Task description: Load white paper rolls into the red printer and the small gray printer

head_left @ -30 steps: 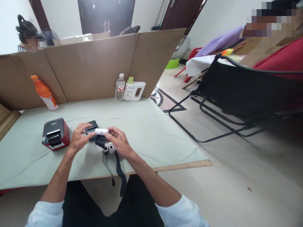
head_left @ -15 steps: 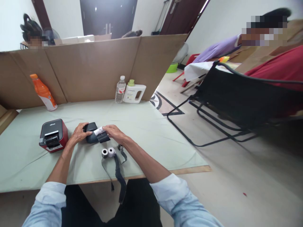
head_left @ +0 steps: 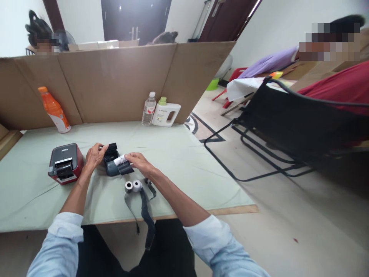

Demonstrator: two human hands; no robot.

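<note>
A small black handheld printer (head_left: 111, 161) lies on the green table cover with its lid raised. My left hand (head_left: 95, 154) grips its left side and lid. My right hand (head_left: 137, 161) holds a white paper roll (head_left: 120, 159) against the printer's open bay. Two more paper rolls (head_left: 133, 186) stand just in front, beside the black strap (head_left: 145, 213) that trails over the table's front edge.
A red and black printer (head_left: 65, 163) sits left of my hands. An orange bottle (head_left: 54, 111), a water bottle (head_left: 148, 109) and a white jug (head_left: 165, 112) stand by the cardboard screen (head_left: 115, 80). A black folding chair (head_left: 291, 123) stands right. Other people sit behind the screen and at far right.
Both hands have lowered the black printer from the air onto the table. The lid now stands raised and the white roll lies at the open bay.
</note>
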